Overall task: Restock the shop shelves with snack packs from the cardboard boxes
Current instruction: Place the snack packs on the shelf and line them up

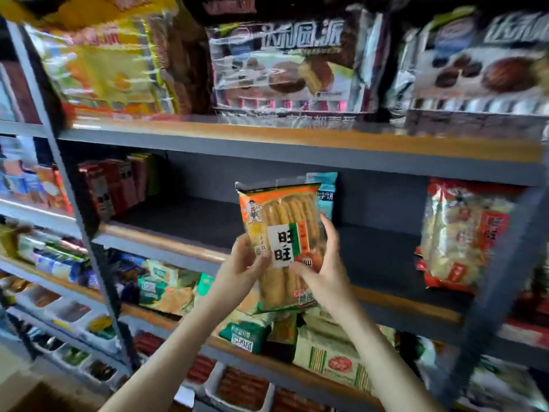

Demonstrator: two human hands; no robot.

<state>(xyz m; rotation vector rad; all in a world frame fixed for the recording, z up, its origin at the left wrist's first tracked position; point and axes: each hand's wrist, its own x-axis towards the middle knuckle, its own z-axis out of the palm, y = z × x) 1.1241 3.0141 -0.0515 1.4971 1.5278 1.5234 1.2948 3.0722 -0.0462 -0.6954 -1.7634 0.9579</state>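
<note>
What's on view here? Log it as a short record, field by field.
held item: orange rice cracker pack, upright, in front of the middle shelf
left hand: grips the pack's lower left edge
right hand: grips the pack's right side
behind pack: teal pack, partly hidden
shelf right end: red rice cracker bags
shelf left end: dark red boxes
top shelf: chocolate pie bags

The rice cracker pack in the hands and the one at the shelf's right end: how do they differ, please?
The held pack is orange-topped with a green stripe and up in both hands' grip; the shelved pack is red-trimmed and rests on the middle shelf. Both stand upright and show pale crackers through clear film.
</note>
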